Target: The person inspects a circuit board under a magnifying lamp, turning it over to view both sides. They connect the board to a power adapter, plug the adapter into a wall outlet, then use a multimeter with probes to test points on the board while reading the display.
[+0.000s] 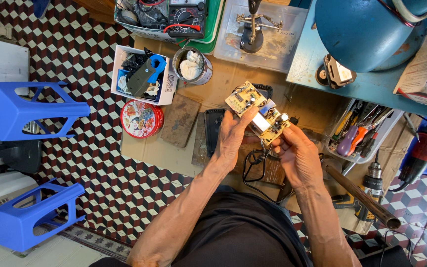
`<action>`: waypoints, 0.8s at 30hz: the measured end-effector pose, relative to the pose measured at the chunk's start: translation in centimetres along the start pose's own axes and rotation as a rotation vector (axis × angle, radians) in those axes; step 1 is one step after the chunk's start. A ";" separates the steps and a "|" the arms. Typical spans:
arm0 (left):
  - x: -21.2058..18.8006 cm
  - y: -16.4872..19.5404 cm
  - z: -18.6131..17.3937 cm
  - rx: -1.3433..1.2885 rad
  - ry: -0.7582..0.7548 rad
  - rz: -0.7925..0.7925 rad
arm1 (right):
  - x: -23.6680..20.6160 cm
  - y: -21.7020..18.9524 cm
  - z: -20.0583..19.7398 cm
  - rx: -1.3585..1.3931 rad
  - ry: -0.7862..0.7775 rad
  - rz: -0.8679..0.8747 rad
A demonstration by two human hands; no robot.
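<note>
One circuit board [257, 112] sits at frame centre, its long axis running upper left to lower right. The left hand [233, 136] and right hand [296, 151] pinch its edges. Two blue stools [23, 111] stand at left.

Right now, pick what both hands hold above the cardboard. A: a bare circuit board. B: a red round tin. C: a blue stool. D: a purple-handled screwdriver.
A: the left hand and right hand both grip the circuit board, its components facing up.
</note>
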State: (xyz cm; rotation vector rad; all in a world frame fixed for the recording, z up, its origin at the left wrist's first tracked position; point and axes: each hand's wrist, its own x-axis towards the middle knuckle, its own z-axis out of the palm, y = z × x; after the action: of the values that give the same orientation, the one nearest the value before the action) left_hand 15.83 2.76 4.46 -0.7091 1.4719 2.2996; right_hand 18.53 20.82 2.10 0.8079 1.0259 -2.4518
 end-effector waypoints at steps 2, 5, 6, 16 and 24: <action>0.0 -0.1 0.0 -0.006 -0.010 -0.003 | -0.1 0.0 0.0 -0.019 0.006 -0.019; -0.1 -0.2 -0.3 -0.016 -0.029 -0.006 | -0.2 -0.1 0.2 -0.057 0.015 -0.045; -0.1 -0.2 -0.4 -0.019 -0.036 -0.007 | -0.2 -0.1 0.3 -0.071 0.018 -0.054; -0.5 -0.2 -1.2 -0.074 -0.075 -0.044 | -0.5 -0.3 1.0 -0.151 0.059 -0.084; -0.4 -0.4 -1.0 -0.056 -0.038 -0.063 | -0.1 -0.3 0.9 -0.143 0.044 -0.072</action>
State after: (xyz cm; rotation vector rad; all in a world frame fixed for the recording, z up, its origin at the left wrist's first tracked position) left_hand 16.56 2.01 4.03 -0.7122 1.3547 2.3017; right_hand 18.09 20.35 2.82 0.7949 1.2504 -2.3959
